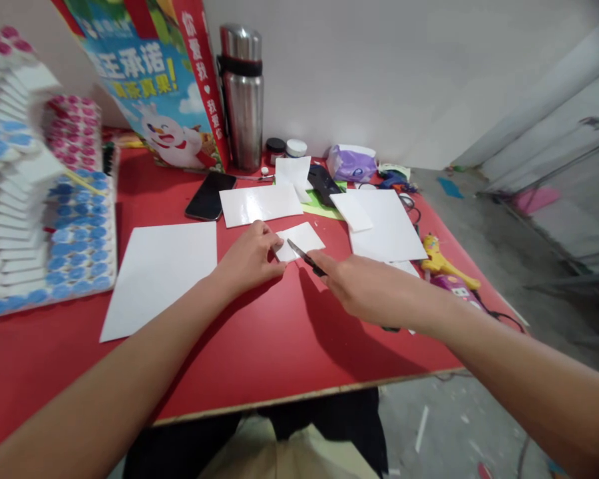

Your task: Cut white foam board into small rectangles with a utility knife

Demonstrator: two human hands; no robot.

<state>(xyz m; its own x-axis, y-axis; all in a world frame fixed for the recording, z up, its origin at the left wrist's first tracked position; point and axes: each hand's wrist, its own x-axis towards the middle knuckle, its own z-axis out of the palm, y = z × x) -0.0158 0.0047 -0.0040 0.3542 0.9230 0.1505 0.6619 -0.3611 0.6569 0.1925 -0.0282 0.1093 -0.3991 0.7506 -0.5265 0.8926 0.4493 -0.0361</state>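
A small white card piece point(307, 238) lies on the red table in front of me. My left hand point(253, 256) grips its left edge, with the thumb and fingertips closed around that side. In my right hand point(359, 283) is a knife point(299, 251) with a pointed metal blade and a dark handle, mostly hidden by the closed fingers. The blade tip rests on or just above the card; I cannot tell which. Behind the card lies a longer glossy white strip point(259, 205). A large white sheet point(164, 273) lies left of my left hand.
More white sheets point(387, 229) are to the right, beside a yellow tool point(444, 263) and a cable. A phone point(210, 195), steel flask point(244, 100), small jars point(296, 148) and purple tissue pack point(352, 163) stand farther back. A model with blue and pink pieces point(80, 233) fills the left.
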